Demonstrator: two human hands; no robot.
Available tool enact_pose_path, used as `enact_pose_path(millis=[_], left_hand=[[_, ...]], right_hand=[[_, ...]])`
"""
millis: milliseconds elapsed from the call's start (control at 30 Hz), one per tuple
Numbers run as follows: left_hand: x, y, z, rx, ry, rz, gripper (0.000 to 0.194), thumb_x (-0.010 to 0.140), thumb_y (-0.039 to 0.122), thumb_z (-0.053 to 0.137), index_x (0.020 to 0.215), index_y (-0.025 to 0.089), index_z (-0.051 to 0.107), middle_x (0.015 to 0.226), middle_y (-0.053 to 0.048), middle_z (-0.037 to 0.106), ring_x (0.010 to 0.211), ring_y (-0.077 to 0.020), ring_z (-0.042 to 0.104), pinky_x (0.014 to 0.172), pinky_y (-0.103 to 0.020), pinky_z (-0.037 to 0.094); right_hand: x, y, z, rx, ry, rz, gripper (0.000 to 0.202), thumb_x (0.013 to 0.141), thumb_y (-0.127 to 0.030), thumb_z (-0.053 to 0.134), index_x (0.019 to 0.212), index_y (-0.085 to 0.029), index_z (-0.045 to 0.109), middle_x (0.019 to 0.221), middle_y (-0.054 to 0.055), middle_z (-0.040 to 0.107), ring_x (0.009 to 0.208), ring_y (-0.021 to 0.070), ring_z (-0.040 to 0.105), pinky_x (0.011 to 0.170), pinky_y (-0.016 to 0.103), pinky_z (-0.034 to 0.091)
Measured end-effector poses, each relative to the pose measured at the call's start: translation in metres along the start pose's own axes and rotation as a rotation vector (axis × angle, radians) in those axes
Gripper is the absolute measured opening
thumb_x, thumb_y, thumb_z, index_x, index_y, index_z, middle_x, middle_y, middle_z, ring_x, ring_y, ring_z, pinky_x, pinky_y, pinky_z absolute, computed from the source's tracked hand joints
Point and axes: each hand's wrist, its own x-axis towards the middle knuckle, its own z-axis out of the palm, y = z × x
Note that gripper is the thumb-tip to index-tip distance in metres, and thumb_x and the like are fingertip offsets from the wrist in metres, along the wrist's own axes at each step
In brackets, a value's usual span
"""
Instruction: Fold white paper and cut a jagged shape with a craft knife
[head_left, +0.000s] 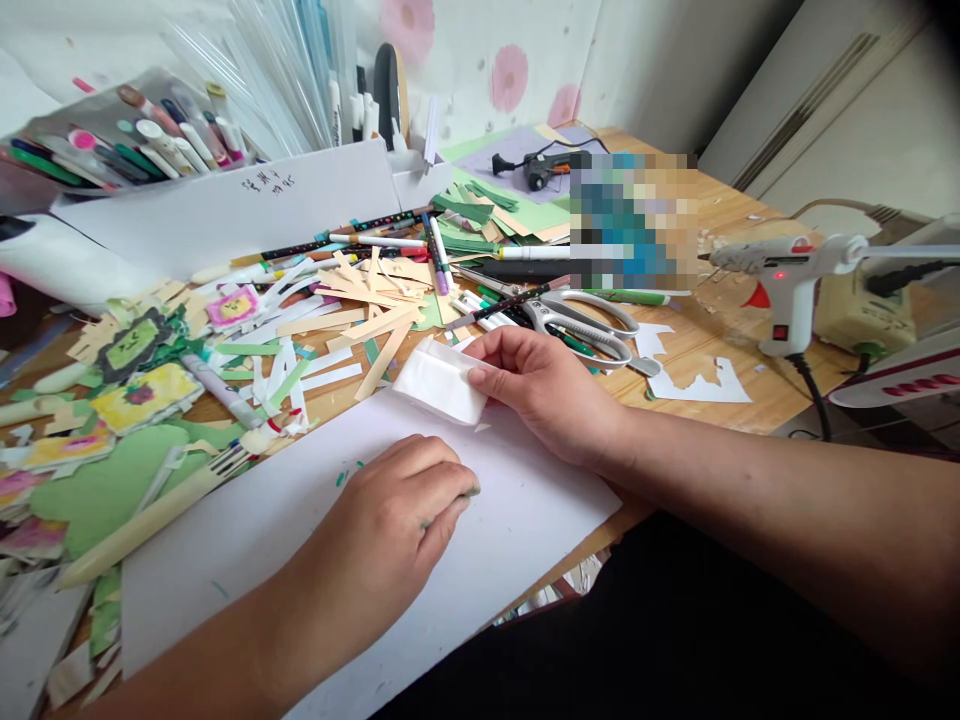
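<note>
My right hand (551, 395) pinches a small white rectangular paper packet (439, 383) between thumb and fingers at its right end. The packet has a shiny surface, like tape over paper, and is held tilted above the far edge of a large white sheet (300, 520). Just in front of it, my left hand (397, 510) is closed above the sheet, with thumb and forefinger pressed together. Whatever may be in its fingers is hidden. A few green marks show on the sheet beside this hand.
Beyond my right hand lie grey-handled scissors (581, 325). A white glue gun (787, 290) with a lit red light stands at the right. Paper strips (367, 295), several markers (375, 240) and small coloured paper pieces (146, 395) crowd the left. A white box (247, 205) stands behind.
</note>
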Motion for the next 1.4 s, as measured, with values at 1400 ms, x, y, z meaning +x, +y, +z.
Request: enact_pose_path(millis=[1400], left_hand=[[-0.0014, 0.0047, -0.0069, -0.075, -0.06, -0.014, 0.02, 0.081, 0.005, 0.047, 0.085, 0.021, 0.059, 0.087, -0.001, 0.056, 0.084, -0.0158, 0.052, 0.073, -0.028, 0.04]], right_hand=[[-0.002, -0.0016, -0.0009, -0.008, -0.006, -0.002, 0.006, 0.077, -0.02, 0.059, 0.079, -0.017, 0.055, 0.076, -0.001, 0.055, 0.066, 0.0109, 0.05, 0.061, 0.024, 0.042]])
